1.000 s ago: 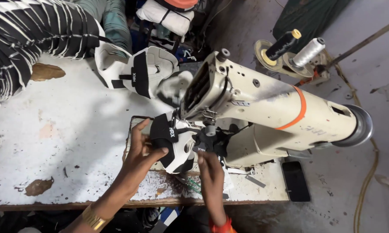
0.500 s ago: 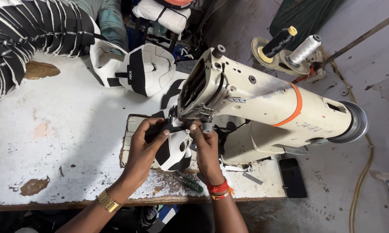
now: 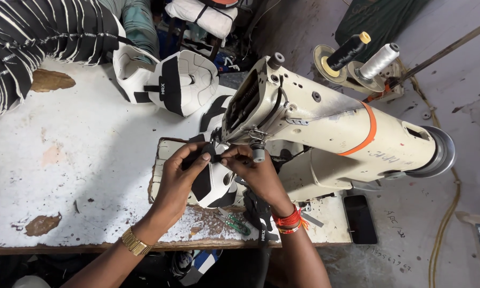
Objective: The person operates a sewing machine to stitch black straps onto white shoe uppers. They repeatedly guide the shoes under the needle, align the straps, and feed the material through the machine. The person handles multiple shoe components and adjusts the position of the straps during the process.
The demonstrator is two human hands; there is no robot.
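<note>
A cream sewing machine [image 3: 325, 128] with an orange band lies across the white worktable [image 3: 64, 160]. Under its needle end sits a black-and-white shoe upper [image 3: 214, 186]. My left hand [image 3: 178, 178] grips the upper's black top edge from the left, a gold bracelet on its wrist. My right hand [image 3: 253, 170], with red threads at the wrist, pinches the same piece just under the presser foot. The needle itself is hidden by my fingers.
Finished black-and-white uppers [image 3: 181, 82] lie at the table's back, a long striped stack [image 3: 32, 37] of them at far left. Two thread cones [image 3: 365, 56] stand behind the machine. A dark phone [image 3: 360, 218] lies at the table's right front, small green scissors [image 3: 234, 223] near the front edge.
Both hands have risen from the table's front edge to the needle area and closed on the shoe upper, bringing it tight under the machine head.
</note>
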